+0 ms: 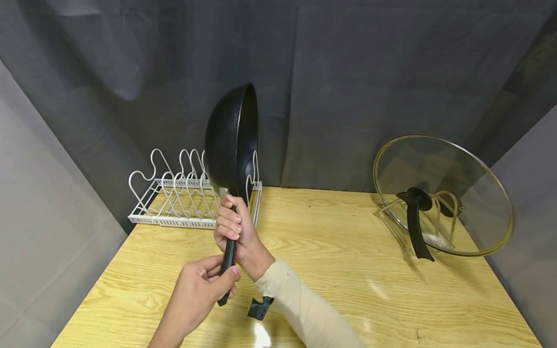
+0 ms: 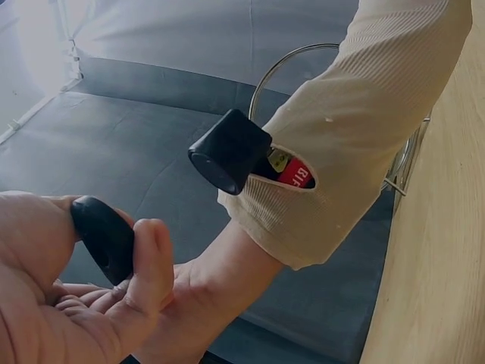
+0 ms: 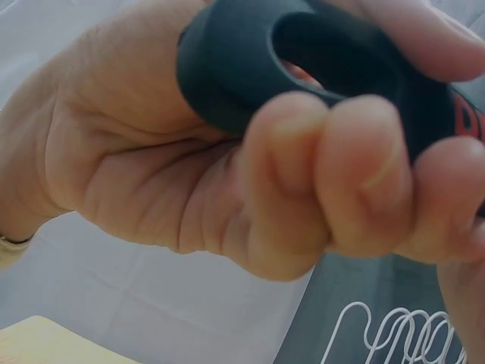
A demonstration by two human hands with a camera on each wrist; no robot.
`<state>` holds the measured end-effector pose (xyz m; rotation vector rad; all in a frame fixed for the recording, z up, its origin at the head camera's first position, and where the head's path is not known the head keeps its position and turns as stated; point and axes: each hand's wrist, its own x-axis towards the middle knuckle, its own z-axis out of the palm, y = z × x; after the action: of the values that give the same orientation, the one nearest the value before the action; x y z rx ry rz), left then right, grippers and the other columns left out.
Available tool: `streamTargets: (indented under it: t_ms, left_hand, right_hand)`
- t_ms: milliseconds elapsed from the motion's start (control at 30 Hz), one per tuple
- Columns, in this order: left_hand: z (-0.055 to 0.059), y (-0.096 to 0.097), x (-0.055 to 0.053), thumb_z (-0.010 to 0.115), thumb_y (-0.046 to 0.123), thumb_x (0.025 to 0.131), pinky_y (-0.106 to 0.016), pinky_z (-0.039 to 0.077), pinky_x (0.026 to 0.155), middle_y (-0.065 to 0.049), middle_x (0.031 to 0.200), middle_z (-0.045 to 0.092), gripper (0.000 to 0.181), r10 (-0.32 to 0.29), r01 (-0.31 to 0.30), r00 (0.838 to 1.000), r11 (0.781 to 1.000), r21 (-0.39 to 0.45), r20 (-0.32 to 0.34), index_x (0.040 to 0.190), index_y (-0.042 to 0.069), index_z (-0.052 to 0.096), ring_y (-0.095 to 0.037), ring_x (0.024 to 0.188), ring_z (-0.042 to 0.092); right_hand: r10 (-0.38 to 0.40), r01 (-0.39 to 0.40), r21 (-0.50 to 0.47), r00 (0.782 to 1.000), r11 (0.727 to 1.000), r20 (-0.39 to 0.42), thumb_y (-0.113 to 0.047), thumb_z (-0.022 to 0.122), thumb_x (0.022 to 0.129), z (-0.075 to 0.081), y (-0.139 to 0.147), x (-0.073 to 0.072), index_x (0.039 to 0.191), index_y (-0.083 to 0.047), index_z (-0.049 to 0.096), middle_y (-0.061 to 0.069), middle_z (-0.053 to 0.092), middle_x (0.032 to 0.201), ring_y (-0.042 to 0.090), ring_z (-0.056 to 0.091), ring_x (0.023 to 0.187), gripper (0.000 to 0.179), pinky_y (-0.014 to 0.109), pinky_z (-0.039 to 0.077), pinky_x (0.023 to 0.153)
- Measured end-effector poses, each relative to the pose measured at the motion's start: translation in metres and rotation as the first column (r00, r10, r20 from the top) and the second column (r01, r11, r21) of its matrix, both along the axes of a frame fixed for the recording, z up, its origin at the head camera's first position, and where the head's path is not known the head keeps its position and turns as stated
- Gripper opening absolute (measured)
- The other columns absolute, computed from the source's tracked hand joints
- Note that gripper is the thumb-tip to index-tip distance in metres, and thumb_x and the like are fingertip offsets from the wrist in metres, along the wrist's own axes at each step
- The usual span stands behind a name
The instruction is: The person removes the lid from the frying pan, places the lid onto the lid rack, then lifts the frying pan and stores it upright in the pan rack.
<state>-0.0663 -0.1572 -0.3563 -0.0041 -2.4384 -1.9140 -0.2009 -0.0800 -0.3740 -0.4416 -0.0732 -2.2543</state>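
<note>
A black wok [image 1: 224, 140] stands tilted up on its side, its open face to the right, overlapping the right end of a white wire rack [image 1: 174, 221] in the head view. My right hand [image 1: 235, 224] grips the upper part of its black handle [image 1: 228, 253], close below the bowl. Lower down, my left hand [image 1: 202, 290] pinches the handle's end between thumb and fingers. The left wrist view shows the left hand [image 2: 91, 280] around the handle's tip [image 2: 106, 239]. In the right wrist view, curled fingers [image 3: 364, 174] lie under the handle's holed end [image 3: 227, 68].
A glass lid [image 1: 461, 193] with a black handle [image 1: 415, 232] leans in a gold wire stand [image 1: 454, 212] at the right. The wooden table [image 1: 326, 251] is backed by a dark cloth [image 1: 348, 96]. A black camera mount [image 1: 259, 308] sits at the right sleeve.
</note>
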Motion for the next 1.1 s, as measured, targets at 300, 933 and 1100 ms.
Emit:
streamTargets:
  t_ms: [300,933,1100]
  left_hand:
    - [-0.009,0.001,-0.001,0.071,0.016,0.087,-0.029,0.052,0.054,-0.007,0.064,0.066,0.022,-0.002,0.002,1.0,1.0,0.011,0.018,0.096,-0.003,0.069,-0.016,0.055,0.064]
    - [-0.025,0.005,-0.005,0.072,0.019,0.085,-0.027,0.049,0.05,-0.005,0.062,0.065,0.018,0.016,-0.016,0.999,1.0,0.002,0.047,0.083,0.001,0.069,-0.015,0.055,0.062]
    - [-0.03,0.006,-0.006,0.072,0.019,0.086,-0.028,0.05,0.052,-0.006,0.062,0.066,0.019,0.007,-0.007,0.999,1.0,0.015,0.033,0.087,0.0,0.069,-0.017,0.055,0.063]
  right_hand:
    - [0.01,-0.01,-0.006,1.0,1.0,0.013,-0.024,0.032,0.103,-0.012,0.002,-0.002,0.075,-0.016,0.045,-0.01,0.037,0.048,0.001,0.041,0.033,0.032,0.014,0.034,0.032]
    - [0.01,-0.01,-0.005,1.0,1.0,0.015,-0.025,0.03,0.103,-0.031,0.007,-0.004,0.075,-0.016,0.046,-0.012,0.033,0.049,-0.001,0.035,0.034,0.033,0.013,0.031,0.033]
    - [0.012,-0.012,0.003,1.0,1.0,0.02,-0.025,0.031,0.103,-0.035,0.008,-0.005,0.075,-0.016,0.046,-0.012,0.035,0.049,-0.001,0.036,0.034,0.033,0.013,0.032,0.032]
